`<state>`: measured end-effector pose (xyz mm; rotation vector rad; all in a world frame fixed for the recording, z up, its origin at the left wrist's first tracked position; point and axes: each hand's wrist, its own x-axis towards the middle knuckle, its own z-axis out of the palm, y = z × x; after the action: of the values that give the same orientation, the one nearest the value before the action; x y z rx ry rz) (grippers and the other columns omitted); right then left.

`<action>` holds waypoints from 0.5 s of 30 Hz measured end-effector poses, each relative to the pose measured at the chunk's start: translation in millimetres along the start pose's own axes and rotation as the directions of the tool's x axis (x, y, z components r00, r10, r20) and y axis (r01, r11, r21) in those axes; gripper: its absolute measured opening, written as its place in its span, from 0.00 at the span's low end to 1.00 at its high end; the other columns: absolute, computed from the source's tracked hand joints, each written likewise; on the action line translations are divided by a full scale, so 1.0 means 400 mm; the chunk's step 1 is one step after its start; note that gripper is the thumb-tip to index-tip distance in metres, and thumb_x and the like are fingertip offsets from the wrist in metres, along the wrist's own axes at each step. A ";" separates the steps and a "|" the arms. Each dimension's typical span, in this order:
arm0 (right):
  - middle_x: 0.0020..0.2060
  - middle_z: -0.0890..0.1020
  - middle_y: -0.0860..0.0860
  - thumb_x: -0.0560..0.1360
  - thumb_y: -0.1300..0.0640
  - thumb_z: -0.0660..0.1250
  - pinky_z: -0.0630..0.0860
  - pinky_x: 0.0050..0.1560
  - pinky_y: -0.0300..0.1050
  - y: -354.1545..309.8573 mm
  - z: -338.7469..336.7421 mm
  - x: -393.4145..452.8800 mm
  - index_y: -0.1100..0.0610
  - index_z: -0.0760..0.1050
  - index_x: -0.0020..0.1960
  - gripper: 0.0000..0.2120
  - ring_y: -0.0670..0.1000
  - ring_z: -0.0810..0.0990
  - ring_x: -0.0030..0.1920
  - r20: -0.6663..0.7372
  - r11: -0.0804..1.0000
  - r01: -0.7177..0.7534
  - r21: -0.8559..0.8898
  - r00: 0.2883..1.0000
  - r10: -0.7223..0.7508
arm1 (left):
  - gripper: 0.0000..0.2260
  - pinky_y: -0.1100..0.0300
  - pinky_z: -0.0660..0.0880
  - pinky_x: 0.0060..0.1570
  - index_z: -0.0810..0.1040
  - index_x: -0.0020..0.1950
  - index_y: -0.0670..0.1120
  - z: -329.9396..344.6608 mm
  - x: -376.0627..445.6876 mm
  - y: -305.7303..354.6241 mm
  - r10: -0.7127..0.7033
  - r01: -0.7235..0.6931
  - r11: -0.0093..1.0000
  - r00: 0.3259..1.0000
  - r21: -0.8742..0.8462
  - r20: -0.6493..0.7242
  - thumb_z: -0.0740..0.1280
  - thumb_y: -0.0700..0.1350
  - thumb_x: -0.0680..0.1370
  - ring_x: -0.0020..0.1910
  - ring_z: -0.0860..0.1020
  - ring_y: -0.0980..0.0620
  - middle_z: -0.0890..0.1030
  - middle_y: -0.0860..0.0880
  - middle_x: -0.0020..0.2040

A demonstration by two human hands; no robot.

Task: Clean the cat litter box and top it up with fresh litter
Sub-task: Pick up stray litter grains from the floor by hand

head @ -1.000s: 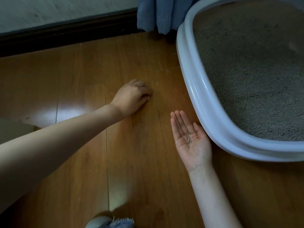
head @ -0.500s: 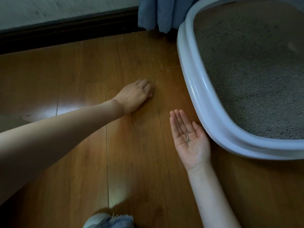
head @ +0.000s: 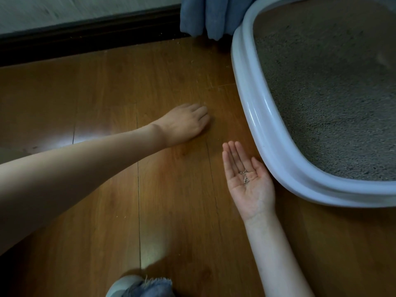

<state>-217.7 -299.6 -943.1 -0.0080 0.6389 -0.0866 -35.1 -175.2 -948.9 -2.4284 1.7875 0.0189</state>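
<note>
Head view looks down on a wooden floor (head: 102, 93). Her left hand (head: 184, 123) lies knuckles up, fingers curled down against the boards, grasp unclear. Her right hand (head: 249, 180) lies flat, palm up, cupping litter granules (head: 245, 177) just beside the white litter box (head: 260, 116), which is filled with grey litter (head: 325, 93).

Dim, warm-toned scene. Two pale glare patches on the glossy brown wooden floor (head: 102, 99): one left of centre, one near the bottom edge. Bright highlight streak along the white plastic litter box rim (head: 260, 116). Upper-left pale wall (head: 64, 9) motion-smeared. Wide-angle bending at edges; near forearm soft.
</note>
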 end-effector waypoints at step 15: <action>0.59 0.79 0.65 0.82 0.57 0.52 0.76 0.59 0.56 -0.007 -0.006 0.003 0.72 0.80 0.53 0.22 0.63 0.79 0.60 -0.006 1.000 0.003 0.010 1.000 -0.003 | 0.08 0.57 0.69 0.45 0.75 0.58 0.40 -0.010 0.047 0.066 0.070 -0.069 0.996 0.998 -0.049 0.009 0.62 0.41 0.82 0.48 0.74 0.46 0.76 0.43 0.52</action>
<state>-218.5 -302.4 -945.6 0.0013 0.6446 -0.0928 -54.9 -201.1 -949.2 -2.3926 1.8875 0.0825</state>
